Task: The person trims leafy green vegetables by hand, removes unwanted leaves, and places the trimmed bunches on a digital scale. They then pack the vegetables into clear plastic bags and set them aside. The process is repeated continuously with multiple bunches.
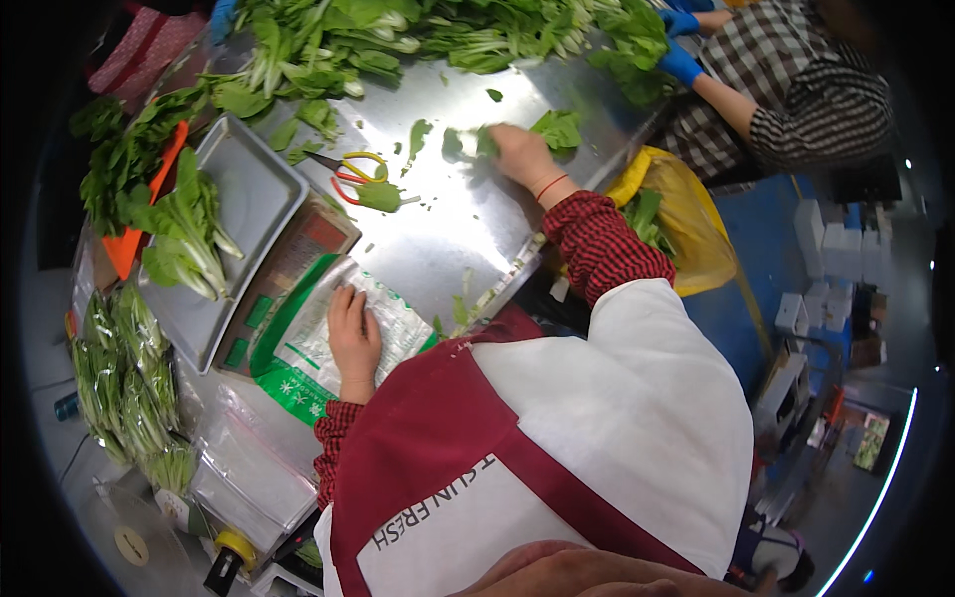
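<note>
My left hand [354, 337] rests palm down on a green and white plastic bag [394, 310] at the near edge of the metal table [448, 216]. Over the tabletop, my right hand [515, 153] is blurred, with its fingers curled around or against a dark green leaf [487, 142]; whether it grips it is unclear. Leafy greens [558, 130] lie just beyond that hand. Snips with red and yellow handles [351, 175] lie left of it, beside a loose leaf [380, 195]. Heaped leafy greens [373, 37] cover the far side.
A grey tray [295, 186] holds a bunch of greens [190, 231], with an orange object [125, 250] beside it. Bagged greens [130, 373] and plastic bags [254, 477] lie at left. At right, a yellow bag [694, 216] hangs by a co-worker's blue-gloved hands [680, 63].
</note>
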A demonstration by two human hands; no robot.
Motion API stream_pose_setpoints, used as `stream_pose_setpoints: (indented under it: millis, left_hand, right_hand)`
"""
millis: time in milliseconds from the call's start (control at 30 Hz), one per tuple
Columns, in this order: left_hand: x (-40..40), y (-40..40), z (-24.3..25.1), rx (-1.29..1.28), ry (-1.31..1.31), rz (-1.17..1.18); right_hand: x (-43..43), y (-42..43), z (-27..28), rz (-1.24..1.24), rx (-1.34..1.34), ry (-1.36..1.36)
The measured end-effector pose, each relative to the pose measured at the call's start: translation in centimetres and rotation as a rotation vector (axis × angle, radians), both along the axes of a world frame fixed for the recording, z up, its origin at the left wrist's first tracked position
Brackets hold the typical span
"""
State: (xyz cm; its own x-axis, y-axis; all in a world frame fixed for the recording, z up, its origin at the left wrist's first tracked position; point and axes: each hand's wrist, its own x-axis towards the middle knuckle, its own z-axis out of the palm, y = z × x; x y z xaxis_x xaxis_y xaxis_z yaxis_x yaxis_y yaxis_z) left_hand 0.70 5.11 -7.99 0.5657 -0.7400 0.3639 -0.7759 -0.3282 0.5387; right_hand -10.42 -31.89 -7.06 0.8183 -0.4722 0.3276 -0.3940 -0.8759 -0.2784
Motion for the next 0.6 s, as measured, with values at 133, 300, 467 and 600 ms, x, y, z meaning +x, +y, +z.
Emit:
stream_pose_setpoints:
  millis: [133,300,467,600]
  left_hand:
    - [-0.1,0.0,-0.1,0.028,-0.011,-0.009]
    - [-0.1,0.1,-0.6,0.068,-0.05,-0.041]
    - [0.0,0.1,-0.2,0.071,-0.035,-0.017]
    - [0.0,0.0,-0.2,0.049,-0.002,0.005]
  right_hand:
    - [-7.8,-3.9,5.4,-0.41,0.267,-0.636]
    - [-20.8,-3.5,9.1,-0.871,0.367,-0.768]
    - [-22.6,-3.5,2.7,-0.724,0.006,0.202]
    - [-6.7,-3.2,4.4,-0.293,0.275,-0.242]
